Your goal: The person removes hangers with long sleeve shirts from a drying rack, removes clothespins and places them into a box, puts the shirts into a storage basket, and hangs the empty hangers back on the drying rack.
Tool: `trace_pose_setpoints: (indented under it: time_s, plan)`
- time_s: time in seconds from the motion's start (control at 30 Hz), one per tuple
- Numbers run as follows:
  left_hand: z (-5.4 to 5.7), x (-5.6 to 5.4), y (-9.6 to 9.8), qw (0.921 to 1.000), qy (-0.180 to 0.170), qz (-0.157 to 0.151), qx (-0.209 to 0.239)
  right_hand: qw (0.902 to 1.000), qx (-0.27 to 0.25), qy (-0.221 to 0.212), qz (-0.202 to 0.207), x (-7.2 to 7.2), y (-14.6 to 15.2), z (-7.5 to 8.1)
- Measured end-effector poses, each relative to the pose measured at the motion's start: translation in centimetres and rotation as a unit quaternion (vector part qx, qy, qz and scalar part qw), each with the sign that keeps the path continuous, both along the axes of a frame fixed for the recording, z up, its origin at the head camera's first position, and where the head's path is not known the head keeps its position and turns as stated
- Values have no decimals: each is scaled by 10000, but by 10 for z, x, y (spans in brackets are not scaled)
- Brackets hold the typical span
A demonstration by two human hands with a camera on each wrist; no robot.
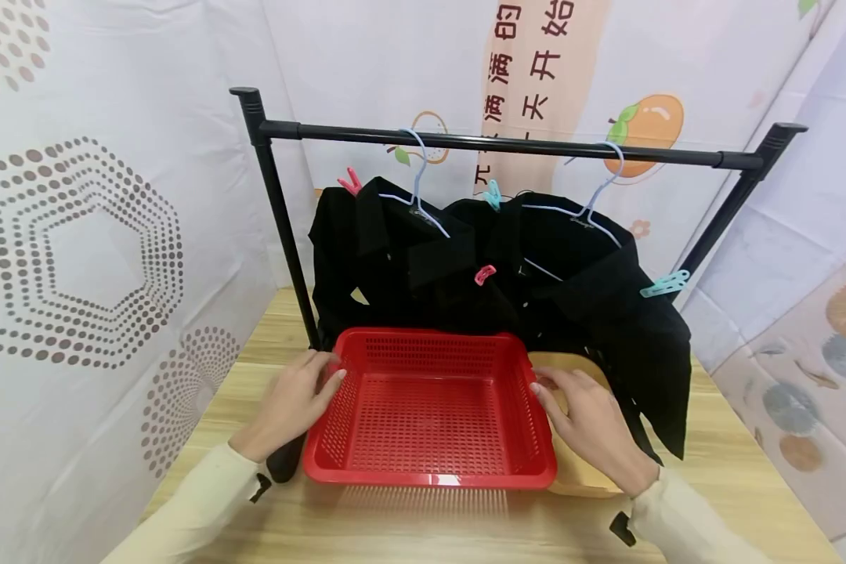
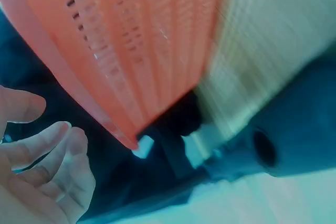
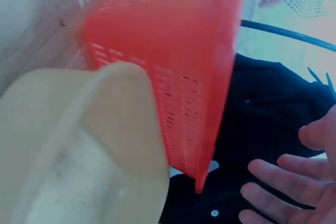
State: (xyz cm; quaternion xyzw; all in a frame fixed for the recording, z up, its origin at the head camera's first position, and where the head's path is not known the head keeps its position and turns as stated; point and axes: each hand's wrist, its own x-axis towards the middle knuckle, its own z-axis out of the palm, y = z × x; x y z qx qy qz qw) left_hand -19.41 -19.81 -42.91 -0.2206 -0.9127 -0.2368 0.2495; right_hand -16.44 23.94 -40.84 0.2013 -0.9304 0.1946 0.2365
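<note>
A red perforated plastic basket [image 1: 430, 477] stands on the wooden table with nothing inside it. My left hand [image 1: 289, 403] is beside its left rim, fingers loosely bent; in the left wrist view a gap shows between that hand [image 2: 47, 177] and the basket [image 2: 121, 40]. On the opposite side my right hand [image 1: 588, 415] hovers by the right rim, over a yellow basin [image 1: 578, 466]. The right wrist view shows this hand [image 3: 299, 182] with spread fingers, apart from the basket [image 3: 157, 40]. Neither hand holds anything.
Behind the basket, two black shirts [image 1: 395, 290] [image 1: 592, 290] hang by blue hangers [image 1: 419, 176] [image 1: 595, 192] from a black rack [image 1: 493, 143]. Pink pegs [image 1: 350, 182] and turquoise pegs [image 1: 666, 283] are clipped to them. Printed curtains [image 1: 99, 258] enclose the table [image 1: 423, 533].
</note>
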Motion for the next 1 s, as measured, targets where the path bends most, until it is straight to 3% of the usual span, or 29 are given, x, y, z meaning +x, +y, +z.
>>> trace_pose_setpoints:
  time_s: [0.27,0.47,0.57,0.7,0.87,0.93,1.0]
  plan:
    - [-6,7,-27,9958,-794,435,133,9994,-266,174,169,-11,1,12]
    - [-13,16,-36,9857,-1615,476,-78,9978,-504,280,338,-19,0,23]
    - [-18,18,-38,9799,-1958,362,-92,9967,-626,294,433,-24,-3,28]
    - [-23,18,-41,9690,-2451,160,276,9954,-757,282,520,-31,-7,34]
    - [-28,21,-40,9467,-3066,-350,923,9937,-884,289,618,-37,-12,40]
    - [-28,22,-40,9409,-3182,-519,1040,9930,-935,260,668,-39,-15,41]
    - [-27,22,-39,9402,-3177,-596,1072,9923,-993,232,704,-43,-18,43]
